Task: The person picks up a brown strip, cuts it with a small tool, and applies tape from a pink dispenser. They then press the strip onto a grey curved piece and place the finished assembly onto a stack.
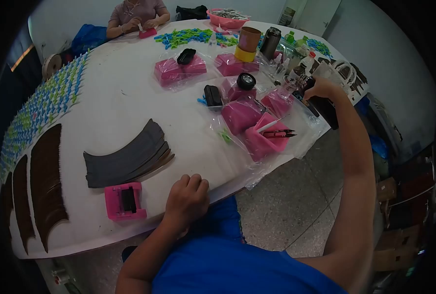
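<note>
My left hand (188, 197) rests in a loose fist at the near table edge, and whatever its curled fingers may hold is hidden. Left of it stands a pink holder (124, 202) with a black insert. Beyond that lies a fanned stack of dark grey, hair-like strips (127, 158). My right hand (321, 89) reaches to the table's right side, its fingers closed about a dark object (308, 83) whose kind I cannot make out. Several bottles stand close by it. A pink container (268, 139) holding a white stick and dark-handled thread snips is nearer to me.
Pink blocks in clear plastic (181, 70) sit mid-table, some with black items on top. Brown strips (46, 188) lie at left beside rows of blue and green clips (46, 108). Yellow tape (245, 54) and a dark can (271, 43) stand farther back. Another person (138, 17) sits across the table.
</note>
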`<state>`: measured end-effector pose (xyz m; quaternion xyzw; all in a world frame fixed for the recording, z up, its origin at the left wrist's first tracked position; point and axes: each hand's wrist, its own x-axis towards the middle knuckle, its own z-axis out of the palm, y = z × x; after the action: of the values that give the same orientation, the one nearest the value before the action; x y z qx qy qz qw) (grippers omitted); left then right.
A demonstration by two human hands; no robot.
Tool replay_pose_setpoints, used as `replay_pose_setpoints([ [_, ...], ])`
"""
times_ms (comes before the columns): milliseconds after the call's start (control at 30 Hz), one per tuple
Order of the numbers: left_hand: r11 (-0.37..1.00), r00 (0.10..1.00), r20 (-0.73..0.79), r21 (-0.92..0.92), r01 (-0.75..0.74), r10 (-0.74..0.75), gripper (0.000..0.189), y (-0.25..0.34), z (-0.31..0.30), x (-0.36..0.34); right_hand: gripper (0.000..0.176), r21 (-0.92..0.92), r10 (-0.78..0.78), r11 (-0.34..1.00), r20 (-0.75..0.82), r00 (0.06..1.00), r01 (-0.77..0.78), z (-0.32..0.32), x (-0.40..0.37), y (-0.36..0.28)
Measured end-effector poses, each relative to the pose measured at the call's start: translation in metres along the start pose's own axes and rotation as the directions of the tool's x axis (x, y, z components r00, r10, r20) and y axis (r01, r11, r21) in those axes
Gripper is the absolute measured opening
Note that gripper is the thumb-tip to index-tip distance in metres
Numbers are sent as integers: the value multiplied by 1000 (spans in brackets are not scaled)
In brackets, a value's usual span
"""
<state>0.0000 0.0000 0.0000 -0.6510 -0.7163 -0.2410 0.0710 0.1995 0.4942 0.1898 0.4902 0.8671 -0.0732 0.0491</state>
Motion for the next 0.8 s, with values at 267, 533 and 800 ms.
replay_pose_setpoints([
  [267, 999, 993, -109, -5, -41, 40, 17, 0, 1, 2, 94, 22, -12, 1000, -7, 1000, 12, -1, 0, 4],
  [533, 999, 993, -110, -9, -43, 41, 17, -1, 2, 2, 88, -5, -16, 1000, -46, 999, 16, -4, -5, 2],
  [800, 999, 993, -107, -7, -42, 41, 17, 0, 1, 2, 88, -36, 19, 999, -28, 999, -20, -7, -5, 1],
])
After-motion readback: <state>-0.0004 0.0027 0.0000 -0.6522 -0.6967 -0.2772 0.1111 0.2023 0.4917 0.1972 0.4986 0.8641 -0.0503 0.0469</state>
